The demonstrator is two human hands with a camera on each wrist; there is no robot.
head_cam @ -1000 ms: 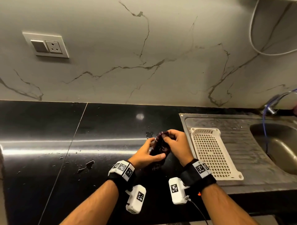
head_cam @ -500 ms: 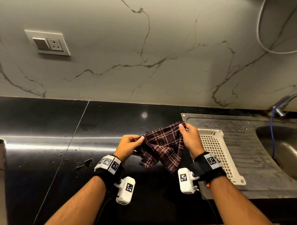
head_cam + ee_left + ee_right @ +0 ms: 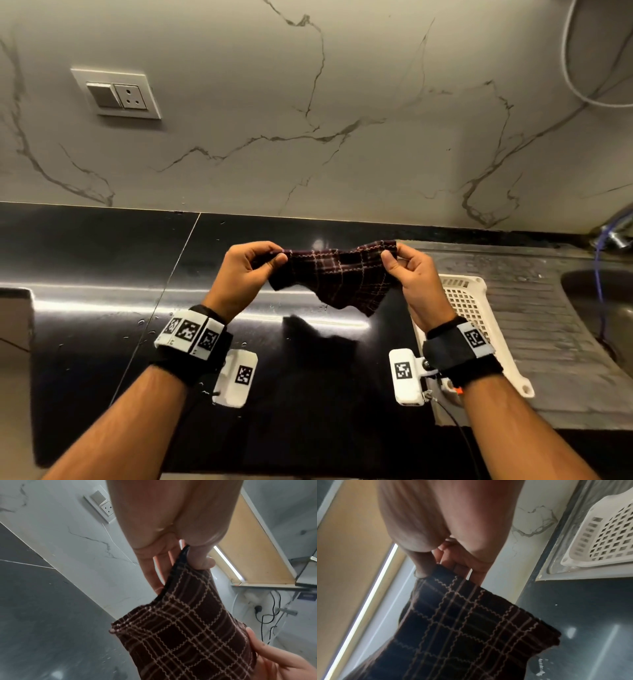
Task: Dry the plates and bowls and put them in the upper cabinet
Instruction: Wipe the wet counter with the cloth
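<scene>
A dark maroon checked cloth (image 3: 337,277) hangs spread between my two hands above the black counter (image 3: 102,274). My left hand (image 3: 270,258) pinches its left top corner between thumb and fingers, and my right hand (image 3: 390,255) pinches the right top corner. The left wrist view shows the cloth (image 3: 185,635) running from my thumb down towards the other hand. In the right wrist view the cloth (image 3: 471,628) hangs from my pinching fingertips (image 3: 421,573). No plates or bowls are in view.
A white perforated plastic rack (image 3: 469,308) lies empty on the steel drainboard (image 3: 548,308) to the right, beside the sink basin (image 3: 606,301) and tap (image 3: 613,236). Water drops dot the counter. A wall socket (image 3: 116,94) sits on the marble backsplash.
The cloth was bunched between both hands a second ago. My hands have moved apart and upward, and the cloth is now stretched out between them by its top corners.
</scene>
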